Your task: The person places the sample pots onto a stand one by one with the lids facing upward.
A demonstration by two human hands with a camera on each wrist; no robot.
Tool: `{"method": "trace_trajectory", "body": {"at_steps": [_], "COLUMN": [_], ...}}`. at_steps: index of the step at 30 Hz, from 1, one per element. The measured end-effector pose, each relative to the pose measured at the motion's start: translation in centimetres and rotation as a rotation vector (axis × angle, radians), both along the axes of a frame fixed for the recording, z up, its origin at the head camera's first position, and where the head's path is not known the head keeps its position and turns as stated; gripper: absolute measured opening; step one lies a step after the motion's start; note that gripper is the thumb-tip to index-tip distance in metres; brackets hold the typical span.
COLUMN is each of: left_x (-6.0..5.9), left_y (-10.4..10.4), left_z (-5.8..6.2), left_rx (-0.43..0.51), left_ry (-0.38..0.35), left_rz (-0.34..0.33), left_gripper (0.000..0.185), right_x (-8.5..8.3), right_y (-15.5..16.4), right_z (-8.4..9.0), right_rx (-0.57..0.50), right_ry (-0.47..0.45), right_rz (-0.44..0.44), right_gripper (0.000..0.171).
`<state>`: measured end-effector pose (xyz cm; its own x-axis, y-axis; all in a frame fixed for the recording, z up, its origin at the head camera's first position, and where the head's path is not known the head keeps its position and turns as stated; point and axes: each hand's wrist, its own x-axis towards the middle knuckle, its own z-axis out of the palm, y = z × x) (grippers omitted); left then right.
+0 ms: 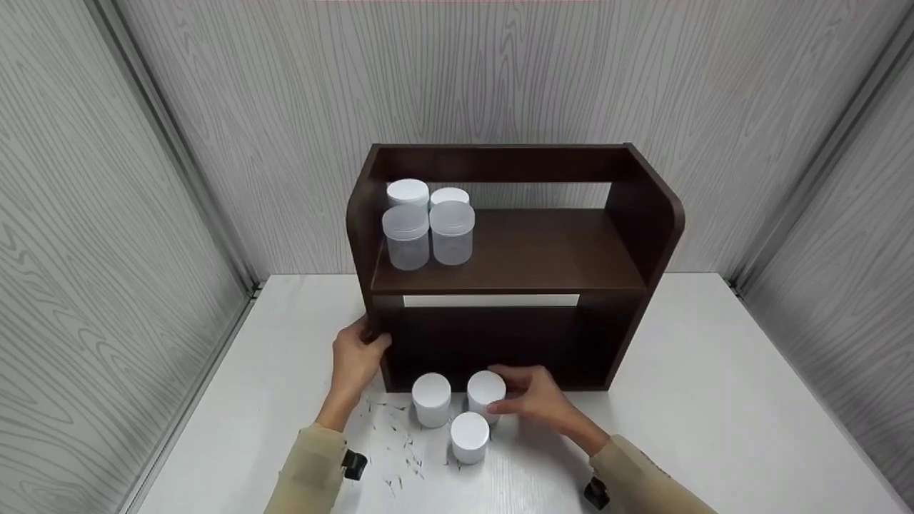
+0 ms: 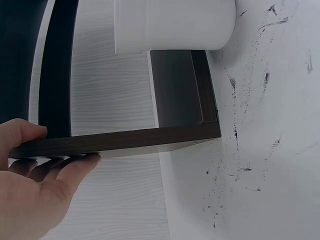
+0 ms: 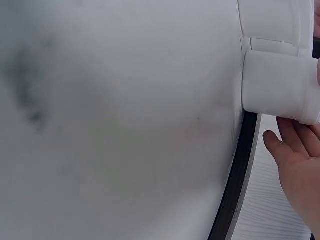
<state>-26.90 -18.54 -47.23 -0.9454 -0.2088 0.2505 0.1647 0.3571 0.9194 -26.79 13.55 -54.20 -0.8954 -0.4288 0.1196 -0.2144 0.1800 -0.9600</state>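
the left hand (image 1: 355, 360), at lower centre-left of the head view, grips the lower left side panel of the dark brown shelf unit (image 1: 514, 250); in the left wrist view the thumb lies on one face of the panel edge and the fingers (image 2: 75, 165) lie fairly straight along the other, so the board is pinched between them

the right hand (image 1: 535, 400), just right of centre near the bottom of the head view, has its fingers (image 1: 514, 373) curled loosely round the white jar (image 1: 486, 392) that stands closest to the shelf unit's front edge, thumb on the near side and fingertips over the far side. in the right wrist view the jar sits at the upper right of the frame with fingertips against its side, but how firmly it is held cannot be told

this jar is a short white cylinder with a flat white lid, upright on the white counter (image 1: 714, 400). two like jars stand by it: the left jar (image 1: 432, 398) just beside it, and the front jar (image 1: 470, 435) nearer the bottom of the frame, the three in a tight triangle

on the upper shelf, at its left end, stand four more jars: two frosted translucent jars (image 1: 428, 235) in front and two white-lidded jars (image 1: 427, 194) behind. small dark scuff marks (image 1: 400, 442) fleck the counter left of the three jars
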Motion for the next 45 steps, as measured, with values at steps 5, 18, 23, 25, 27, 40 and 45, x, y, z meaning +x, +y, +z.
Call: {"method": "trace_trajectory", "body": {"at_steps": [5,18,23,25,27,40,45], "left_x": [-0.1,-0.1,-0.2,-0.2,-0.2,-0.1,-0.1], "left_y": [-0.1,-0.2,-0.2,-0.2,-0.1,0.0,0.0], "left_z": [0.0,-0.1,-0.1,-0.1,-0.1,-0.1,-0.1], "left_rx": [-0.001,0.009,0.010,0.007,0.005,0.008,0.008], "left_ry": [-0.002,-0.002,-0.002,-0.003,-0.005,-0.017,-0.026], "left_rz": [0.001,-0.031,-0.020,-0.015,-0.012,0.003,-0.012], "left_gripper": [0.053,0.054,0.054,0.054,0.054,0.055,0.058], "right_x": [0.3,0.8,1.0,1.1,1.2,1.8,1.9], "right_y": [0.5,1.6,2.0,2.0,2.1,2.9,3.1], "right_z": [0.0,0.0,0.0,0.0,-0.1,0.0,0.0], "right_rx": [-0.006,-0.003,-0.005,-0.012,-0.023,-0.028,-0.050], "right_ry": [-0.017,0.028,0.026,0.020,0.009,0.012,0.008], "right_rz": [-0.010,-0.004,0.000,0.005,0.009,0.026,0.021], "right_gripper": [0.072,0.069,0.072,0.072,0.071,0.072,0.070]}}
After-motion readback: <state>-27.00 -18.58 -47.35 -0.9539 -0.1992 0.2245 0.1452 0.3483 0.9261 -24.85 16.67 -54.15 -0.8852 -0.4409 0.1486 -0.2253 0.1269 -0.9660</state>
